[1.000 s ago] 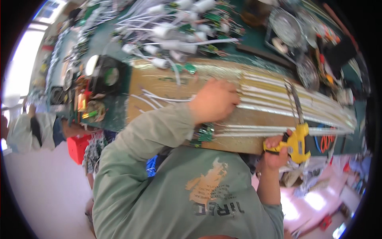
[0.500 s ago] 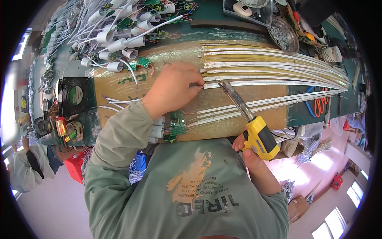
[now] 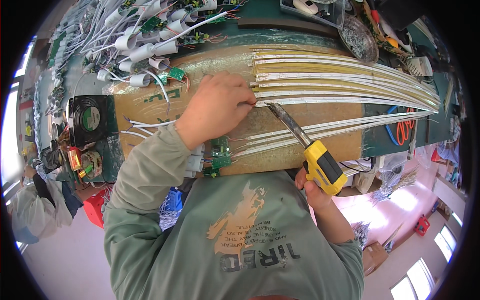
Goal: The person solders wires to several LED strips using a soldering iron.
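Observation:
My left hand (image 3: 216, 106) is closed, its fingertips pinched together at the left end of the nearest strip in a row of white and yellow LED strips (image 3: 320, 98). What lies inside the pinch is too small to make out. A yellow-and-black soldering gun (image 3: 322, 167) is in my right hand (image 3: 314, 192), which is partly hidden behind its handle. Its dark tip reaches the same strip, just right of my left fingertips. Closer to my body, a few more strips (image 3: 280, 141) run to green circuit boards (image 3: 220, 155) beside white lamp caps (image 3: 194, 163).
Many white lamp caps with cables and boards (image 3: 145, 50) crowd the far left. A black fan (image 3: 90, 119) stands at the left. Far right are a metal dish (image 3: 358, 40) and a clear bin (image 3: 332, 15). Cardboard (image 3: 310, 120) covers the bench. Another person (image 3: 40, 205) is at far left.
The soldering gun's tip has shifted slightly left and down, closer to my left fingertips. My left hand keeps its pinch at the strip ends. The whole view has moved a little.

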Available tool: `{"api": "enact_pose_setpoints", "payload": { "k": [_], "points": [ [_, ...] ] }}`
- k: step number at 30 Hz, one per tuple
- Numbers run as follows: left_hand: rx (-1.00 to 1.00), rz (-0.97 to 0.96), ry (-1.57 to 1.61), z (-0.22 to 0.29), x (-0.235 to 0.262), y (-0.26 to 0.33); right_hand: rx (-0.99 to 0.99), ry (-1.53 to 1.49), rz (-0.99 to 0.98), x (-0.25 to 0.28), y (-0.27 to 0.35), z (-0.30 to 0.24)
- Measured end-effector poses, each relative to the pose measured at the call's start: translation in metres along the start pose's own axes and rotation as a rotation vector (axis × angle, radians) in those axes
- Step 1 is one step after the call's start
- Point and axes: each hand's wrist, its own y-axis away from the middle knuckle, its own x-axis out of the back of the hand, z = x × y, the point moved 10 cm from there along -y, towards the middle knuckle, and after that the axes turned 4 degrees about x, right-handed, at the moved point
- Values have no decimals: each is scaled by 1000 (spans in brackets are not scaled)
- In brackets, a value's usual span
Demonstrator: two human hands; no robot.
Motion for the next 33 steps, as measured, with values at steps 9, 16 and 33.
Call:
{"api": "enact_pose_setpoints", "payload": {
  "k": [9, 16, 33],
  "points": [
    [-2, 5, -49, 4, 0, 3, -33, -3, 15, 4, 2, 5],
    [7, 23, -85, 5, -2, 4, -39, -2, 80, 10, 4, 10],
    [34, 45, -100, 6, -3, 4, -72, 91, 80, 7, 2, 10]
  ]
}}
